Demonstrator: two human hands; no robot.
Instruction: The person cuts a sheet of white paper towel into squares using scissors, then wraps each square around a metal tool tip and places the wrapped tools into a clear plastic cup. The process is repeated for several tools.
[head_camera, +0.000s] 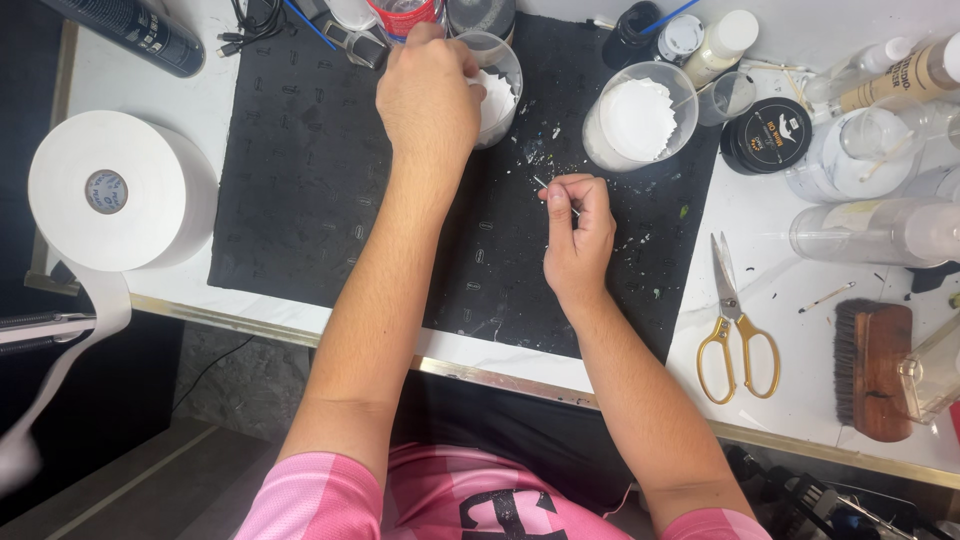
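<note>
My left hand (428, 90) reaches over a clear plastic cup (500, 70) at the back of the black mat (300, 180); its fingers are at the cup's rim, touching the white pads inside. My right hand (578, 235) hovers over the mat's middle, fingers pinched on a thin stick (545, 184) like a cotton swab. A second clear cup (640, 115) filled with white round pads stands just behind the right hand. Small white flecks lie scattered on the mat between the cups.
A large white paper roll (110, 190) sits at left. Gold-handled scissors (735, 330), a wooden brush (872, 365), a black round tin (768, 135), clear bottles (880, 230) and small containers crowd the right side. Cables and a dark can lie at the back left.
</note>
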